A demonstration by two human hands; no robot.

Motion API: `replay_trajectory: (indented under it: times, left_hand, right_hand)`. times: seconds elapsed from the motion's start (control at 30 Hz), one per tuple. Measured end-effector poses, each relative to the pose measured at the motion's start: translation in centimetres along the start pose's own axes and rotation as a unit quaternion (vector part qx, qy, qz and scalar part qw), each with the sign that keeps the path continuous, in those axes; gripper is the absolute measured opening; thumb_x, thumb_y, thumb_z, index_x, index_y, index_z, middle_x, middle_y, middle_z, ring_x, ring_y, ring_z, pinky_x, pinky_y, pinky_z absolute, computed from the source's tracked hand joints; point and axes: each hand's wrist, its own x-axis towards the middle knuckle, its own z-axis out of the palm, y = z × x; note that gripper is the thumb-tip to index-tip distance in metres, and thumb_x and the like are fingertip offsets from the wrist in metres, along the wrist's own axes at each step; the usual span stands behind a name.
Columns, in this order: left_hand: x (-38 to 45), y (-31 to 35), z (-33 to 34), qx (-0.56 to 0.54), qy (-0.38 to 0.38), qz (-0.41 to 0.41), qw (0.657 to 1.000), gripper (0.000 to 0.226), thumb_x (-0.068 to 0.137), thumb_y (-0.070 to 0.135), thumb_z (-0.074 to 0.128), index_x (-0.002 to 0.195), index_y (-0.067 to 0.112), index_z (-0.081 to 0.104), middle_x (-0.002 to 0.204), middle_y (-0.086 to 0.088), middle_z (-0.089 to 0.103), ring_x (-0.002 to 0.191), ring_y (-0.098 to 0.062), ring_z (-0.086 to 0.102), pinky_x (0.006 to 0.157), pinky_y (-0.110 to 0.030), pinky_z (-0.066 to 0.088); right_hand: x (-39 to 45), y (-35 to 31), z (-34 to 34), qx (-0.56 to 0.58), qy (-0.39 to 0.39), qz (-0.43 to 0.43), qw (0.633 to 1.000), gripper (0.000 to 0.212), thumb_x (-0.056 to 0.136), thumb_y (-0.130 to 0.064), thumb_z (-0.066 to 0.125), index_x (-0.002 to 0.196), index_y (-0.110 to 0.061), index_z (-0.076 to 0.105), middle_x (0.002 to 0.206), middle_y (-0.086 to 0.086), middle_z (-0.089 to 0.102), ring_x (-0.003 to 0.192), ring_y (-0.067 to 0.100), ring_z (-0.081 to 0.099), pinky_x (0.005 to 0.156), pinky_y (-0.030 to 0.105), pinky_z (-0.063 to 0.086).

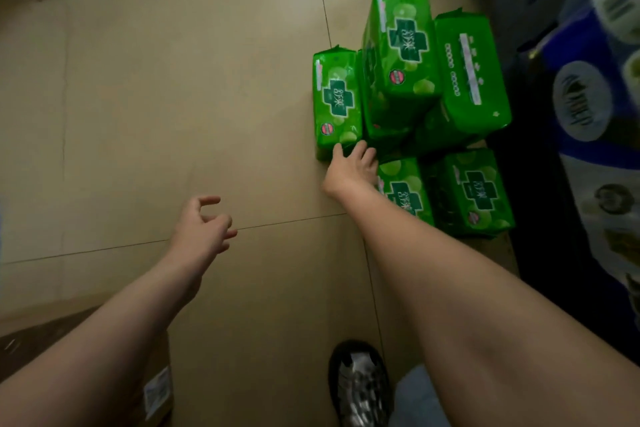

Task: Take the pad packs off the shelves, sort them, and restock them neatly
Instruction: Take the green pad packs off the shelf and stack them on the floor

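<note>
Several green pad packs lie piled on the tiled floor [173,97] at the right. A small pack [336,100] stands at the pile's left, a taller one [401,48] leans on top, and another [471,73] shows its back side. Two more packs [478,191] lie nearer to me. My right hand [351,170] reaches the near end of the small pack, thumb and fingertips touching its lower edge, fingers mostly straight. My left hand [202,229] hovers over bare floor, fingers loosely curled, holding nothing.
A dark shelf base [533,156] runs along the right, with blue and white wrapped rolls [595,107] stacked there. A cardboard box [152,385] sits at the lower left. My shoe [360,385] is on the floor below the pile.
</note>
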Motion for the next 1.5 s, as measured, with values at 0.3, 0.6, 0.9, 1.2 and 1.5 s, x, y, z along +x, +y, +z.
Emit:
replay_trajectory:
  times: [0.3,0.6,0.9,1.2,1.5]
  left_hand:
    - [-7.3,10.1,1.6,-0.016,-0.040,0.057,0.997,0.021,0.093,0.004,0.041,0.111,0.015,0.045,0.092,-0.005,0.056,0.079,-0.015,0.060,0.076,-0.030,0.049]
    - [-27.4,22.7,1.5,0.325,-0.194,0.319,0.869,0.021,0.089,0.004,0.054,0.108,0.004,0.061,0.103,-0.018,0.065,0.094,-0.031,0.062,0.076,-0.029,0.041]
    - [-45.2,32.5,6.2,0.289,-0.237,0.520,0.768,0.026,0.091,0.012,0.050,0.117,0.018,0.054,0.102,-0.004,0.063,0.091,-0.024,0.062,0.077,-0.032,0.047]
    - [-45.6,33.6,11.7,0.141,-0.279,0.492,0.812,0.027,0.095,0.011,0.045,0.117,0.025,0.052,0.104,0.002,0.059,0.091,-0.015,0.061,0.068,-0.030,0.049]
    - [-43.9,35.1,10.2,-0.065,-0.344,0.353,0.868,0.019,0.095,0.025,0.049,0.114,0.027,0.053,0.109,-0.005,0.062,0.098,-0.017,0.061,0.081,-0.031,0.049]
  right_hand:
    - [-8.8,2.1,-11.6,0.084,0.020,-0.029,0.996,0.057,0.089,-0.029,0.057,0.139,-0.015,0.033,0.153,0.017,0.004,0.141,0.036,0.003,0.114,0.046,0.012]
    - [-32.1,10.4,-37.4,0.108,0.279,-0.125,0.946,0.041,0.086,-0.020,0.057,0.126,-0.011,0.051,0.139,0.014,0.034,0.131,0.029,0.026,0.110,0.038,0.026]
    - [-49.1,22.9,-49.4,0.051,0.455,0.006,0.889,0.045,0.089,-0.027,0.058,0.131,-0.015,0.045,0.142,0.009,0.028,0.132,0.023,0.021,0.108,0.034,0.023]
    - [-36.6,30.7,-50.7,-0.235,0.353,0.165,0.890,0.114,0.080,-0.037,0.072,0.148,-0.023,-0.019,0.156,0.017,-0.011,0.141,0.042,0.005,0.113,0.054,0.012]
    - [-36.9,28.4,-50.6,-0.148,0.616,-0.026,0.773,0.100,0.057,-0.019,0.086,0.139,-0.019,0.030,0.133,0.011,0.042,0.118,0.033,0.041,0.100,0.050,0.035]
